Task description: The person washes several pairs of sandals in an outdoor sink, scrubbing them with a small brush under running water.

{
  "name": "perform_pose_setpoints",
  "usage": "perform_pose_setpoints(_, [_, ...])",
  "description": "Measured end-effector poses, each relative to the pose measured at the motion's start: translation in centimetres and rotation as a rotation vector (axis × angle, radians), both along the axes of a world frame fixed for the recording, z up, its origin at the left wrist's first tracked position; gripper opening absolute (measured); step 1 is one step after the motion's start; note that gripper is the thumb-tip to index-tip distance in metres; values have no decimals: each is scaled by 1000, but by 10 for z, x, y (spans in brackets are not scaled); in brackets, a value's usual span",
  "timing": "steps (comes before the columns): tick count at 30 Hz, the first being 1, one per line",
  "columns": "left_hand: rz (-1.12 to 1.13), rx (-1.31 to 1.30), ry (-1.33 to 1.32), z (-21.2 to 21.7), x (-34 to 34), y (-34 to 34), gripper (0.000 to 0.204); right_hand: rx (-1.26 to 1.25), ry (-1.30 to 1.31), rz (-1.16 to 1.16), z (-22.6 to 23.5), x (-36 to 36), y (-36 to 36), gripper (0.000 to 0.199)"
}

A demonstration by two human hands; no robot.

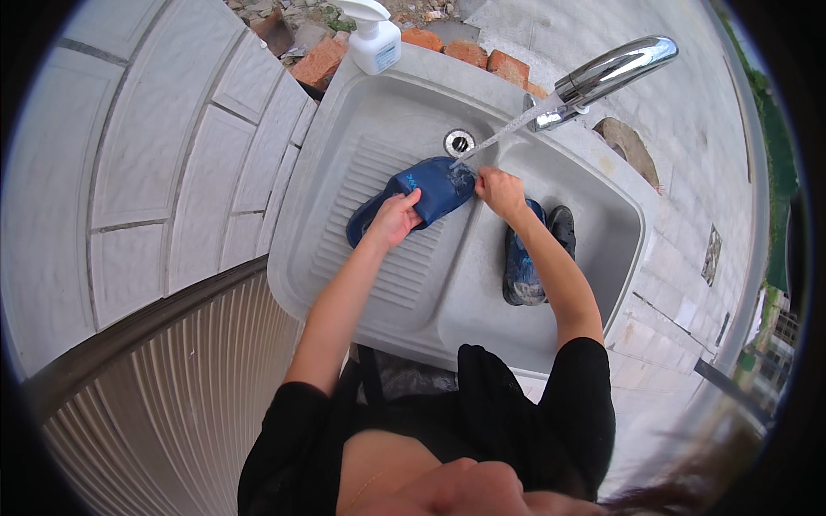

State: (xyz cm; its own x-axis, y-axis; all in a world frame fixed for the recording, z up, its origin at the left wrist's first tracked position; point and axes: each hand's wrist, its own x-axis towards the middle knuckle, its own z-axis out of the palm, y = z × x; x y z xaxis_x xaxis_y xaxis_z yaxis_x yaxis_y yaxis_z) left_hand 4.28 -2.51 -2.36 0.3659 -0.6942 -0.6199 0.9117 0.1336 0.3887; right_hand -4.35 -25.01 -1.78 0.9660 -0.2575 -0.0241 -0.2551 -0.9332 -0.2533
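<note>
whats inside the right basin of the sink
The right basin holds a blue slipper and a black object beside it. The right forearm hides part of both; whatever else is behind it cannot be seen.

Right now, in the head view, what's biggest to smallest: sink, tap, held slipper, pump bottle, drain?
1. Grey double-basin sink
2. Held blue slipper and chrome faucet: too alike to rank
3. White pump bottle
4. Round drain

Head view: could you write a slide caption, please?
At a grey sink, left hand holds a blue slipper in the stream from a chrome faucet, right hand at the slipper's end.
</note>
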Motion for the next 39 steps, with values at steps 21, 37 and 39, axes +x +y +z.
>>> perform_pose_setpoints(21, [-7,-72,-96,-2,0,9,26,202,-167,-55,14,14,82,15])
perform_pose_setpoints(37, [-81,-3,-294,12,-14,4,74,164,-174,-159,-15,75,55,19])
perform_pose_setpoints(39, [-65,-23,-335,13,-12,4,76,112,-171,-162,-9,80,42,18])
